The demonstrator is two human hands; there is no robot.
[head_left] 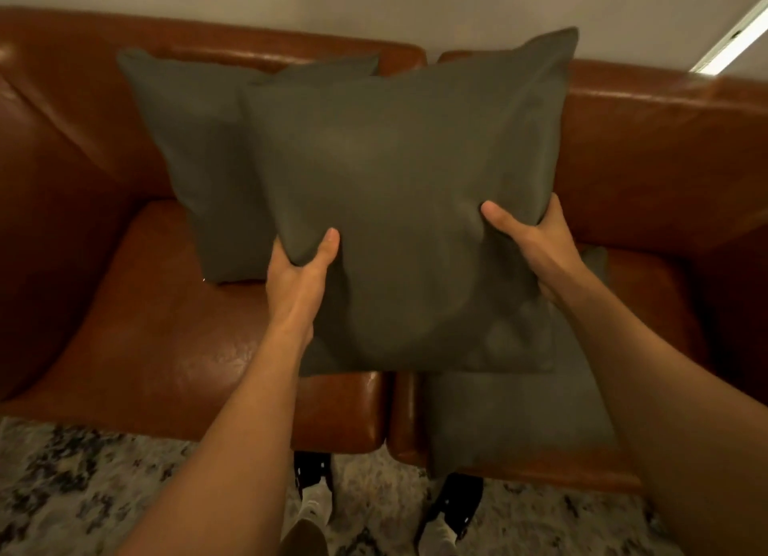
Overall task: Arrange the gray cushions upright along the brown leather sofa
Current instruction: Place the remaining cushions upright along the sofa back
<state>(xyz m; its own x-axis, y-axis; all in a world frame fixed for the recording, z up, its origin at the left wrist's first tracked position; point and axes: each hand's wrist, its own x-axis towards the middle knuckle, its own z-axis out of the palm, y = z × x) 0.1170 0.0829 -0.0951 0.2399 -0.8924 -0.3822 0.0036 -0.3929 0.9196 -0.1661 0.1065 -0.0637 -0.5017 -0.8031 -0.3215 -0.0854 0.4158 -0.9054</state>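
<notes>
While each hand, left hand [301,264] and right hand [536,239], pinches only a lower edge of the raised gray cushion [399,206], it could flop forward. Lowered carelessly onto the brown leather sofa [166,339], it might topple the upright cushion [191,148] behind it or land on the flat cushion [515,414].

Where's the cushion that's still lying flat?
On the right seat of the sofa, the flat cushion lies under the held cushion, overhanging the front edge.

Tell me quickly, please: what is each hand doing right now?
Left hand: closed on the held gray cushion, at its lower left edge.
Right hand: closed on the same cushion, at its right edge.
</notes>
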